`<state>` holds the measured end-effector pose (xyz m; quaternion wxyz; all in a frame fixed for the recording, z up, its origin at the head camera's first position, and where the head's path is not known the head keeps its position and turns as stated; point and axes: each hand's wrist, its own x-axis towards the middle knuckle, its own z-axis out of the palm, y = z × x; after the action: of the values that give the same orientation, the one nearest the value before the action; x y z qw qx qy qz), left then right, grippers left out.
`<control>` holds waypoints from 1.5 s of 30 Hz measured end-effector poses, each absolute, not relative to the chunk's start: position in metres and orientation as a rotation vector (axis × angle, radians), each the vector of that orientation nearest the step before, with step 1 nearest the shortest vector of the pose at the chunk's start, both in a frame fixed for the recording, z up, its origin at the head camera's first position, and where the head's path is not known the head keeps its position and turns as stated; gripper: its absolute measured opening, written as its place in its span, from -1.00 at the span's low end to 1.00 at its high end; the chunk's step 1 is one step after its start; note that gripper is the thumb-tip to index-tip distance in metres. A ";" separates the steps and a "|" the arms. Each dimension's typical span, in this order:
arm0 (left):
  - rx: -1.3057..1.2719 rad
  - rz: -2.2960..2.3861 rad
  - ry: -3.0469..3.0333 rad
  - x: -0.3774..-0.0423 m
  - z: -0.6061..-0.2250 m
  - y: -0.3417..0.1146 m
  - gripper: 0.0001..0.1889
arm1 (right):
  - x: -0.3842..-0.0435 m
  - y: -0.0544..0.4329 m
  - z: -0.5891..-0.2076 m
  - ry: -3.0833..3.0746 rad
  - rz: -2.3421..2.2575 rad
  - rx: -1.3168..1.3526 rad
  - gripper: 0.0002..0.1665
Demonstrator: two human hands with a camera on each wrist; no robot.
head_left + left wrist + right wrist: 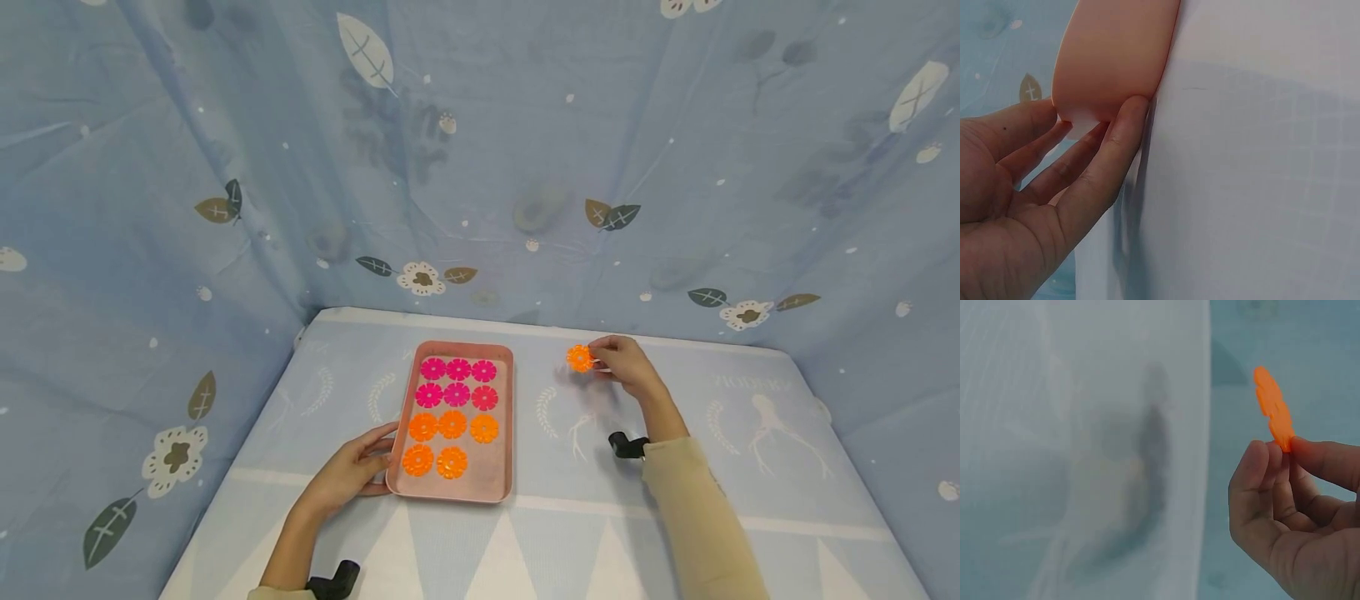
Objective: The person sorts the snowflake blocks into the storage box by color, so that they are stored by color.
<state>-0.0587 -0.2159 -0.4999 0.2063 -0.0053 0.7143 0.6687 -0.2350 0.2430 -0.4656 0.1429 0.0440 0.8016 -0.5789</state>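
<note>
A pink tray [498, 467] lies on the table with flower-shaped plastic pieces in rows. Magenta pieces [457, 394] and one redder piece [484, 398] fill the back rows, orange pieces [452, 425] the front ones. My left hand [348, 473] holds the tray's left side near its front corner, thumb and fingers against the wall [1116, 56] in the left wrist view. To the right of the tray, my right hand [628, 365] pinches an orange flower-shaped piece [580, 358] above the table. The right wrist view shows that piece [1274, 406] nearly edge-on between thumb and fingertips.
A pale blue patterned cloth covers the table [555, 533]. Blue printed curtains [495, 167] hang behind it and on both sides. A black wrist mount [628, 446] sits by the right wrist, another [336, 579] by the left.
</note>
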 end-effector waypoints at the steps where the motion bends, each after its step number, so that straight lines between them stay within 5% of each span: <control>1: -0.014 1.863 1.989 -0.059 -0.500 -0.216 -0.42 | -0.233 0.239 -0.462 2.314 -1.668 0.092 -0.62; 21: 0.001 1.879 1.964 -0.057 -0.500 -0.216 -0.41 | -0.190 0.150 -0.425 2.153 -1.625 -0.345 -0.78; 45: 0.012 1.869 1.974 -0.058 -0.500 -0.217 -0.41 | -0.170 0.086 -0.461 2.028 -0.979 -0.848 -0.89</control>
<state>-0.0581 -0.2165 -0.5002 0.2099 0.0043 0.7099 0.6723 -0.1696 0.0862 -0.4610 0.3593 -0.3289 0.7865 -0.3796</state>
